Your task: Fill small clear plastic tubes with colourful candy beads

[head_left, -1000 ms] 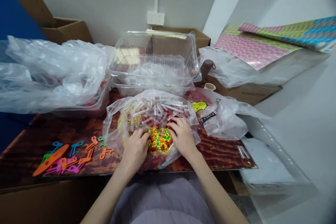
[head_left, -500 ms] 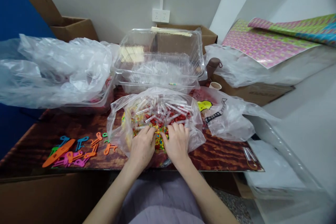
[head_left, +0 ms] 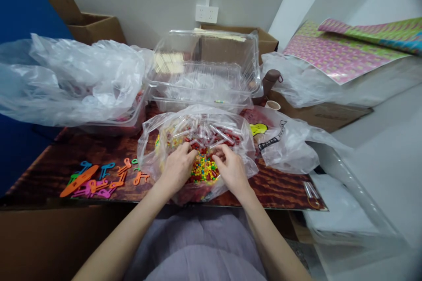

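A clear plastic bag [head_left: 150,147] lies spread open before me on the table. In it are many clear tubes [head_left: 221,134], some with red ends, and a pile of small yellow, green, blue and red beads [head_left: 202,167]. Over the bag's left part is my left hand [head_left: 179,167], fingers curled and thumb drawn in beside the tubes. My right hand [head_left: 232,171] reaches in from the other side, thumb and fingertips brought together near the tube ends. What either hand's fingertips hold is too small to tell.
Orange, blue and pink plastic pieces [head_left: 89,184] lie on the dark wood-patterned table [head_left: 42,171] at left. Behind the bag stands a clear lidded container [head_left: 204,96]. A printed plastic bag [head_left: 290,153], a paper cup [head_left: 273,105] and several loose tubes [head_left: 311,189] are at right.
Both hands have drawn apart and moved up toward the tubes, uncovering more of the beads between them. My right hand's fingers have come together. The camera view has shifted slightly.
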Action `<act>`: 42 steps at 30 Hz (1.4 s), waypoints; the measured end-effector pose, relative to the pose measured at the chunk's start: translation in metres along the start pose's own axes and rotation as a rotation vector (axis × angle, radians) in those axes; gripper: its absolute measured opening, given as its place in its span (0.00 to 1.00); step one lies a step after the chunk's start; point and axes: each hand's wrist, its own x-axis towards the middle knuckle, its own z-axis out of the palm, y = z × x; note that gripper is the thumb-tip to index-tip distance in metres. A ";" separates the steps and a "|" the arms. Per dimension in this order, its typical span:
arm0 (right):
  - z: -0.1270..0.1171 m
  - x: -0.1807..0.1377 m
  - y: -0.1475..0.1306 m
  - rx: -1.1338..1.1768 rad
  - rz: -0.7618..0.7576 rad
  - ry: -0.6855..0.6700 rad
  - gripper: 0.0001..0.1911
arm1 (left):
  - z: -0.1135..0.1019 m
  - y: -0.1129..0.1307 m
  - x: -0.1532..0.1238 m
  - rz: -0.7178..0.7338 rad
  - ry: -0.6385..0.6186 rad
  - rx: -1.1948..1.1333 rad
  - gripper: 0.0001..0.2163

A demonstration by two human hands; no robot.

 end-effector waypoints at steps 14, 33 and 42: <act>-0.001 -0.030 -0.006 0.226 0.034 -0.149 0.17 | 0.009 0.014 -0.027 -0.527 -0.120 -1.278 0.16; -0.023 -0.048 0.001 -0.103 -0.134 -0.051 0.13 | 0.001 0.010 -0.042 -0.033 -0.209 0.124 0.08; -0.039 -0.057 0.013 -0.046 0.033 0.090 0.09 | -0.003 0.016 -0.036 -0.145 -0.145 -0.321 0.10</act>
